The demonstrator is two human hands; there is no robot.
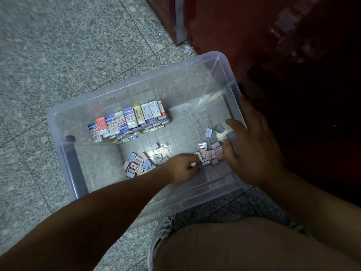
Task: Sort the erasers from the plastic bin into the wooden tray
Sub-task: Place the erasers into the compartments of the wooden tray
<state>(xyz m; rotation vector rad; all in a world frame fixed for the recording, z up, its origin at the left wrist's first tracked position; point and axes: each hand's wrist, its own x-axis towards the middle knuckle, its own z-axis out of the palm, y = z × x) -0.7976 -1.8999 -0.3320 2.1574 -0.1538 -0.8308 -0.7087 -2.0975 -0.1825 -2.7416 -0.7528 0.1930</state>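
Left forearm (82, 222) closest, reaching in over the near rim. Clear plastic bin (136, 83) sits on speckled floor tiles, with wrapped erasers (127, 120) stacked in rows against its far-left wall. Wooden tray not in sight. Loose pink and blue bits (138, 163) lie scattered on the bin floor. Left hand (181, 169) is down among them, fingers curled, apparently pinching a pale piece (193, 164). Right hand (254, 149) is spread over the right rim, gripping nothing. Best approach, I'd say: brace the bin with the right, lift one piece cleanly, confirm it's an eraser. Several bits look like sharpeners.
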